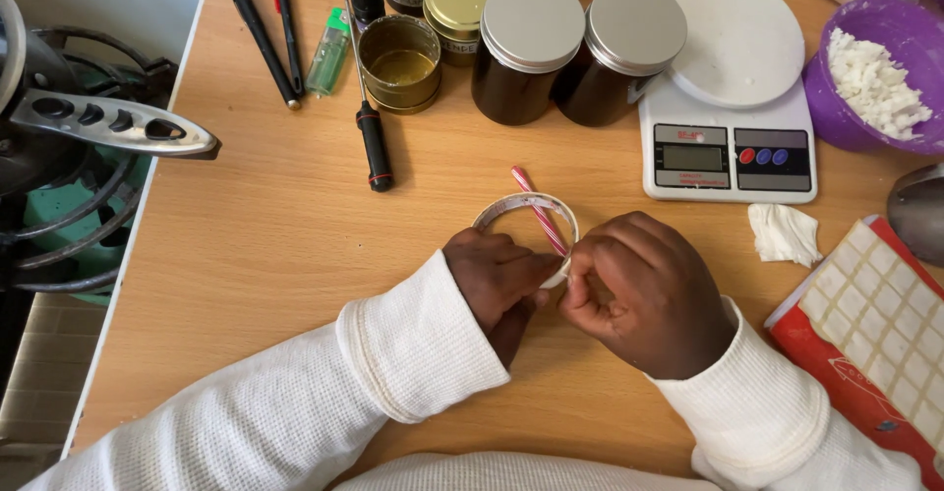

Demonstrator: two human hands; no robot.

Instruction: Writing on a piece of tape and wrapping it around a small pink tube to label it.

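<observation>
At frame centre, the left hand [497,280] steadies the small round container [526,218] while the right hand [644,289] pinches the striped straw [539,210] laid across its rim.

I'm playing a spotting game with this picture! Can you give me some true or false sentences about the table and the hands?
1. Both hands, left hand and right hand, touch the round white container. True.
2. The striped straw is blue. False: red and white.
3. The purple bowl holds white chunks. True.
4. The kitchen scale has a jar on it. False: nothing sits on it.
5. The two big dark jars are open. False: both have silver lids.
</observation>
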